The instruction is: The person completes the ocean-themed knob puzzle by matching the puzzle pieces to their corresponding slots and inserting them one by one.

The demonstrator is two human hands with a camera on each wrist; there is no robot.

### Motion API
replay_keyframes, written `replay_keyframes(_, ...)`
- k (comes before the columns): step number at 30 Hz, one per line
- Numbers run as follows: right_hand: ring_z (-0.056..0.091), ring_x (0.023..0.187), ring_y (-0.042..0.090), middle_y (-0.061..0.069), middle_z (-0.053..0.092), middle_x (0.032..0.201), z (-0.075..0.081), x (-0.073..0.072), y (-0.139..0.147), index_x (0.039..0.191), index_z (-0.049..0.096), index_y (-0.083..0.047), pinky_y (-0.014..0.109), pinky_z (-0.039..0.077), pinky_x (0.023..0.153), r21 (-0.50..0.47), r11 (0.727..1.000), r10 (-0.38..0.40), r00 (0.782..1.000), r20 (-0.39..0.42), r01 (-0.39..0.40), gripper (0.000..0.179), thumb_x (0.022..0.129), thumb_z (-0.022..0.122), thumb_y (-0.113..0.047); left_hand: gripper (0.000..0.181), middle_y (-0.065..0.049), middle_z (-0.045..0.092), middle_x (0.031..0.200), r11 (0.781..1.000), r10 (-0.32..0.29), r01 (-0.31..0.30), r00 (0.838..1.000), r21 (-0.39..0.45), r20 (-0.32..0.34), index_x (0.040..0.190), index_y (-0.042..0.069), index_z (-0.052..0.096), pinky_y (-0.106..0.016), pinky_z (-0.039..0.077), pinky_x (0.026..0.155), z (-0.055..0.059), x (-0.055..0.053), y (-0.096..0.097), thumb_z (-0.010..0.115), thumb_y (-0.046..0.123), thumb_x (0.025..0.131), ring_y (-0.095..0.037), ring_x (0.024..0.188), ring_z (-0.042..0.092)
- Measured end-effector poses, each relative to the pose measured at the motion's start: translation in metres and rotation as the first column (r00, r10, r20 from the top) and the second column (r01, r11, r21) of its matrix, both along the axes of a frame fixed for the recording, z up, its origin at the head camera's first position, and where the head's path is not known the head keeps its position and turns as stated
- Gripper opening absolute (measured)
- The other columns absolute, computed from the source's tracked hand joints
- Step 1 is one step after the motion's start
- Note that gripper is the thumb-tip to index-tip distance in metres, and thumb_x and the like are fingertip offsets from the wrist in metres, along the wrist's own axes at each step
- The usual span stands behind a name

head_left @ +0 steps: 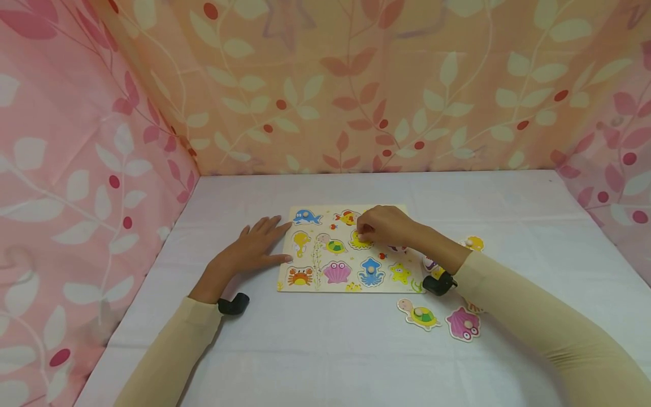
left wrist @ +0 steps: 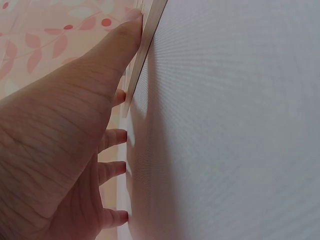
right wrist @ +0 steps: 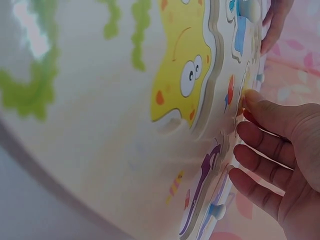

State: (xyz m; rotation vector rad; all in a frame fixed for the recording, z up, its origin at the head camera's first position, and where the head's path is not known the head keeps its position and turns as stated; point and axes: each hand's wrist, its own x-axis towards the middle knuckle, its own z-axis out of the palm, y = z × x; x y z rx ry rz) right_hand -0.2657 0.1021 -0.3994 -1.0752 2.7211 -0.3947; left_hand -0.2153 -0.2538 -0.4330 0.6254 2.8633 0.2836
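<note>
A wooden puzzle board point(head_left: 328, 210) with sea-animal pictures lies flat on the table. My right hand point(head_left: 389, 224) is over its upper right part, pinching the yellow octopus piece point(head_left: 361, 243) between thumb and curled index finger; the knob is hidden by the fingertips. The other fingers hover close to the board in the right wrist view. My left hand point(head_left: 259, 246) lies spread at the board's left side. Its thumb point(left wrist: 131, 30) touches the board's edge, and its other fingertips rest near or on the tablecloth. A blue whale point(head_left: 306, 216) and a blue squid point(head_left: 371, 271) show knobs on the board.
Loose knobbed pieces lie right of and in front of the board: a turtle point(head_left: 424, 316), a pink shell point(head_left: 464, 324) and an orange piece point(head_left: 475, 243), with others partly under the right forearm. Floral cloth walls point(head_left: 356, 113) stand behind and at both sides.
</note>
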Motion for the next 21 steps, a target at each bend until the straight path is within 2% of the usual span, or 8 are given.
replay_keyframes(7,0.055,0.078,0.015,-0.01,0.063,0.078,-0.003,-0.002,0.001,0.097,0.074,-0.02,0.032,0.047,0.076,0.001,1.0,-0.001,1.0,0.002,0.001,0.009,0.092,0.077,-0.028,0.095,-0.013,0.017,0.169,1.0,0.003,-0.003,1.0,-0.002,0.006,0.164,0.027,0.022,-0.072,0.011,0.115,0.0,-0.001,0.0,0.061,0.071,0.088,-0.04,0.154,0.011)
replay_keyframes(12,0.056,0.079,0.015,-0.009,0.065,0.082,0.0,-0.001,0.004,0.103,0.076,-0.019,0.032,0.048,0.077,0.001,1.0,-0.015,1.0,0.013,0.015,0.016,0.093,0.076,-0.031,0.095,-0.013,0.016,0.169,1.0,0.004,-0.004,1.0,0.001,0.013,0.164,0.027,0.022,-0.072,0.011,0.115,0.002,-0.001,0.001,0.061,0.069,0.089,-0.04,0.154,0.011)
replay_keyframes(15,0.056,0.079,0.015,-0.009,0.066,0.083,0.004,0.002,0.01,0.107,0.077,-0.019,0.032,0.048,0.076,-0.006,0.999,-0.042,0.999,0.011,0.042,0.02,0.093,0.075,-0.033,0.095,-0.013,0.017,0.169,1.0,0.004,-0.004,1.0,0.01,0.02,0.163,0.027,0.022,-0.072,0.01,0.116,0.001,-0.001,0.001,0.061,0.07,0.089,-0.04,0.154,0.011)
replay_keyframes(21,0.059,0.083,0.016,-0.007,0.07,0.09,0.021,0.013,0.033,0.105,0.077,-0.019,0.036,0.051,0.08,-0.058,0.995,-0.081,0.995,-0.051,0.078,0.017,0.091,0.078,-0.029,0.095,-0.014,0.016,0.169,1.0,0.003,-0.003,1.0,0.007,0.014,0.163,0.026,0.022,-0.073,0.01,0.115,0.0,0.0,0.0,0.06,0.071,0.088,-0.041,0.154,0.011)
